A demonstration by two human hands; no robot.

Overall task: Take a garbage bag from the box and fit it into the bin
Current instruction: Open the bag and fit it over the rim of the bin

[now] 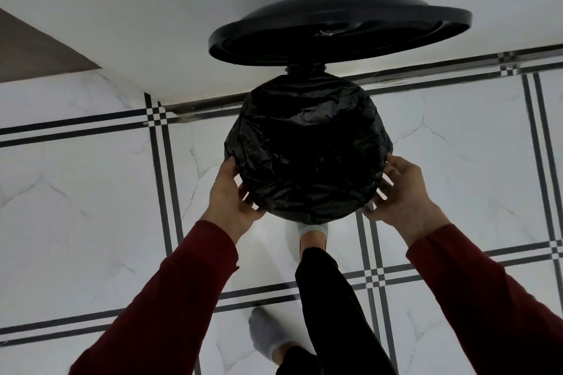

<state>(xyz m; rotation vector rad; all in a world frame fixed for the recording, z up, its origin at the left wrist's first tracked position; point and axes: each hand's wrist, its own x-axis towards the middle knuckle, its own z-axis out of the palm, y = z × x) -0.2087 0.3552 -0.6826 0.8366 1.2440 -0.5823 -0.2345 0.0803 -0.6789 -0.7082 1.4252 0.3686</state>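
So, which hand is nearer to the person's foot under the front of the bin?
The right hand. It holds the black bag at the bin's right side, just up and right of the foot. The left hand grips the bag's left side, slightly farther away.

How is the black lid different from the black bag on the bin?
The lid looks smooth, flat and stiff; the garbage bag is crinkly and soft. The lid stands tipped open above the bin, near the wall; the bag is stretched over the bin's top and down its sides. Nothing touches the lid, while the left hand and the right hand hold the bag's edges. Both are black and shiny.
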